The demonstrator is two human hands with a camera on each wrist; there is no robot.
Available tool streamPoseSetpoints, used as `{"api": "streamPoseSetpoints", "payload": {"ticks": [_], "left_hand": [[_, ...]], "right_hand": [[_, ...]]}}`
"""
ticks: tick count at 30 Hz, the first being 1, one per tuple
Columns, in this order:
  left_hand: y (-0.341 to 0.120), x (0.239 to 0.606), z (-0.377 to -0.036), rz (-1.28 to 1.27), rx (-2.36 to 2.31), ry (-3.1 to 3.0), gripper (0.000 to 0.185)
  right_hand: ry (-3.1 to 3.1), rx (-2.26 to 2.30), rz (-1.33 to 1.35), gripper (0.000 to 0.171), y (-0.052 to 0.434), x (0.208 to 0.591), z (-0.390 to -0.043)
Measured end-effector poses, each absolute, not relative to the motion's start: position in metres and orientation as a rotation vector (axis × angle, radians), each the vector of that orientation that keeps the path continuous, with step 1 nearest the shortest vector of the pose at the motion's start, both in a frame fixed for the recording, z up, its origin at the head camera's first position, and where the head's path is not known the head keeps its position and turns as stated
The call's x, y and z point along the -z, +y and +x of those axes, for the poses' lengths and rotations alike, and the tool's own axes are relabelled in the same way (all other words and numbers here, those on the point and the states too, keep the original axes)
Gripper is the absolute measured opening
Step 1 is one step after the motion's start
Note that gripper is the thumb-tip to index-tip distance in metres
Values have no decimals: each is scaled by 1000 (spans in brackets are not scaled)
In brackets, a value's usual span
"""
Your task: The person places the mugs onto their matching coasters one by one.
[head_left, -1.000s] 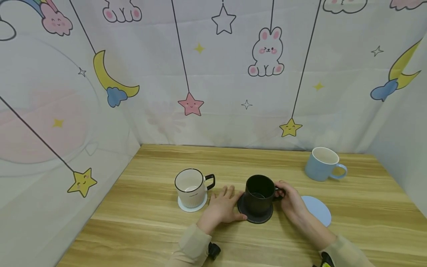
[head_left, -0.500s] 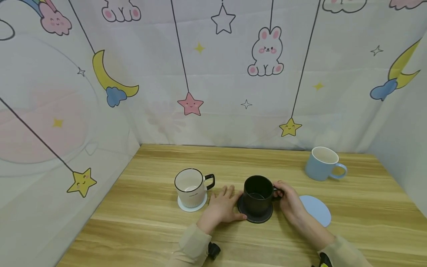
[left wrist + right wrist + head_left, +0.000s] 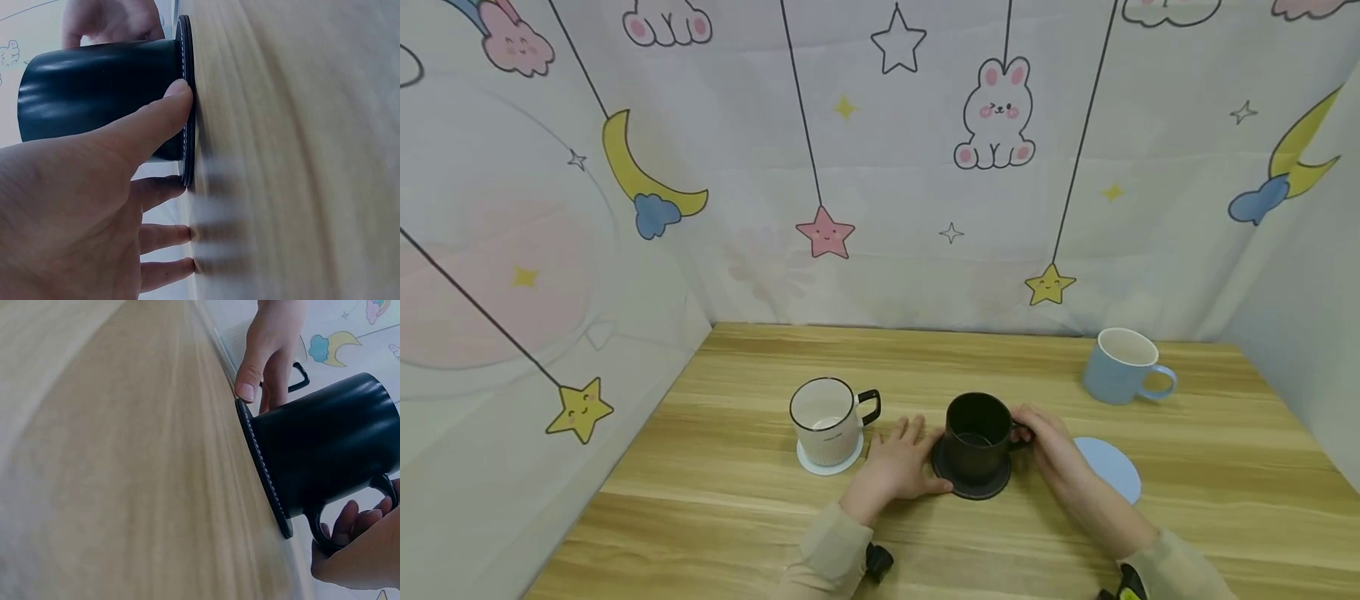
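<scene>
A black mug (image 3: 976, 432) stands on a round black coaster (image 3: 972, 486) near the table's front middle. My left hand (image 3: 901, 460) lies flat on the wood to its left, fingers straight, and the thumb (image 3: 159, 115) touches the coaster's edge (image 3: 186, 94). My right hand (image 3: 1047, 443) is at the mug's right side, its fingers (image 3: 350, 528) curled at the mug's handle (image 3: 315, 530). In the right wrist view the black mug (image 3: 325, 444) sits squarely on the coaster (image 3: 262, 469).
A white mug (image 3: 823, 415) with a black handle stands on a white coaster (image 3: 829, 463) to the left. A blue mug (image 3: 1122, 367) stands at the back right, and a bare blue coaster (image 3: 1111, 468) lies beside my right wrist. Patterned cloth walls close in the wooden table (image 3: 925, 358).
</scene>
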State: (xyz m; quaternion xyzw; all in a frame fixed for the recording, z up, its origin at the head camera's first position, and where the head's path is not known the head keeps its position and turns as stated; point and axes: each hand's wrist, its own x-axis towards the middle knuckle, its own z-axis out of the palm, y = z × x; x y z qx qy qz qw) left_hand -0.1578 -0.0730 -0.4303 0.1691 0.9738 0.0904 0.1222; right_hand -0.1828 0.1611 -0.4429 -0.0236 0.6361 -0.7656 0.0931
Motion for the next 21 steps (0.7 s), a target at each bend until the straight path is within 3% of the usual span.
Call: {"api": "streamPoseSetpoints", "payload": {"ticks": [8, 15, 21], "left_hand": [[-72, 429, -158, 486, -290, 2827, 83], [-71, 426, -158, 477, -280, 2825, 83], [-67, 425, -158, 478, -278, 2817, 83]], "right_hand": [[2013, 2102, -29, 34, 164, 440, -186], [2032, 2047, -58, 26, 166, 435, -185], [2069, 1998, -68, 31, 170, 436, -184]]}}
